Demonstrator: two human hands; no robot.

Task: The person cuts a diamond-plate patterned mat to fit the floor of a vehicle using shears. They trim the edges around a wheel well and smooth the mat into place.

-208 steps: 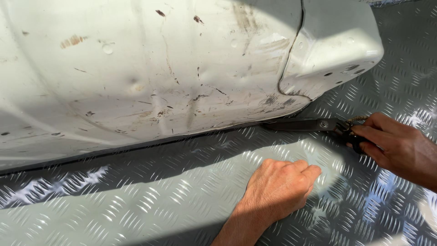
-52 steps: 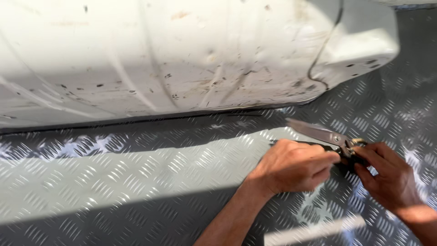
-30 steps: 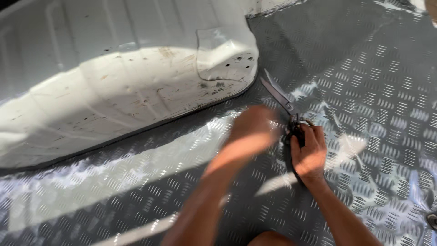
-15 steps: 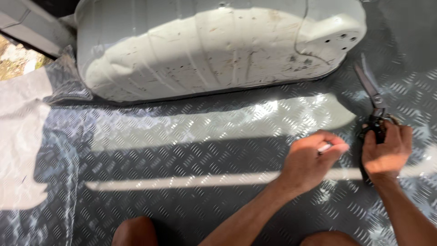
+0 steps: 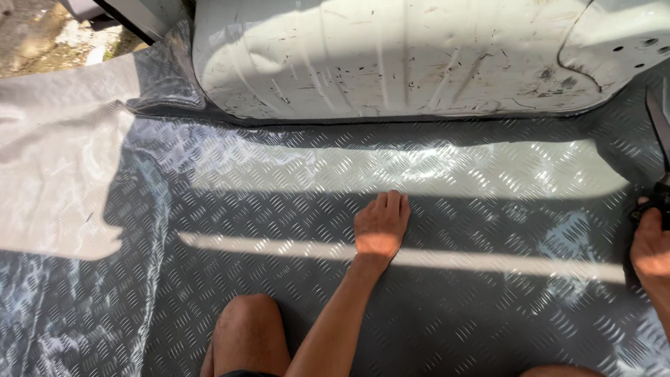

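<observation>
So, quick rundown:
Left hand (image 5: 380, 227): spread flat, pinning the mat (image 5: 488, 314) down.
Right hand (image 5: 652, 255): wrapped round the scissors (image 5: 659, 150), blades pointing away.

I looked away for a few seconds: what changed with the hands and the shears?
The left hand moved left, away from the metal shears, and now lies flat on the grey tread-pattern floor mat. The right hand keeps its grip on the shears. The white wheel-arch hump is unchanged.
</observation>
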